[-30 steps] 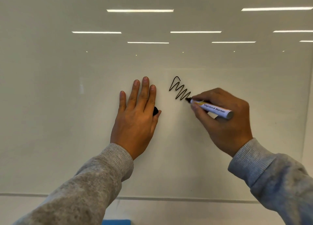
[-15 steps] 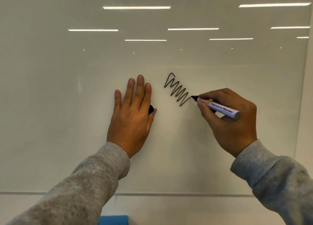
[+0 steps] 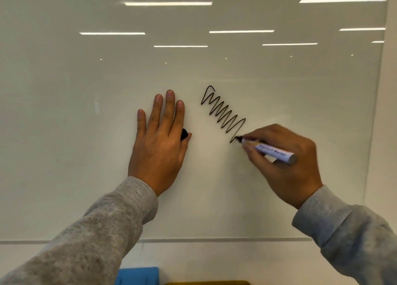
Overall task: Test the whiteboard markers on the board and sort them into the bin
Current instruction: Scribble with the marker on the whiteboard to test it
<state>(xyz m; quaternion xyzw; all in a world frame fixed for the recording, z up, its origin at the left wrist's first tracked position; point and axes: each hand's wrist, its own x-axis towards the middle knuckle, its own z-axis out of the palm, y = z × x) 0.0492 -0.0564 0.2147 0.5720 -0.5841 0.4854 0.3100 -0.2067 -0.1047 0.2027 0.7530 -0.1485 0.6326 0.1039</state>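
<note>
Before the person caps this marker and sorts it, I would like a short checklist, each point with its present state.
1. Marker writes: ok, the dark zigzag is solid and unbroken.
2. Right hand grips the marker firmly: ok.
3. Tip lifted off the whiteboard: not ok, it touches the line's end.
4. Cap at hand: ok, a black piece shows under the left hand.
5. Bin within reach: cannot tell, only a blue object shows at the bottom edge.

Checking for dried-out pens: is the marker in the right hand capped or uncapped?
Uncapped: the white-barrelled whiteboard marker shows its bare black tip at the end of the black zigzag line.
</note>
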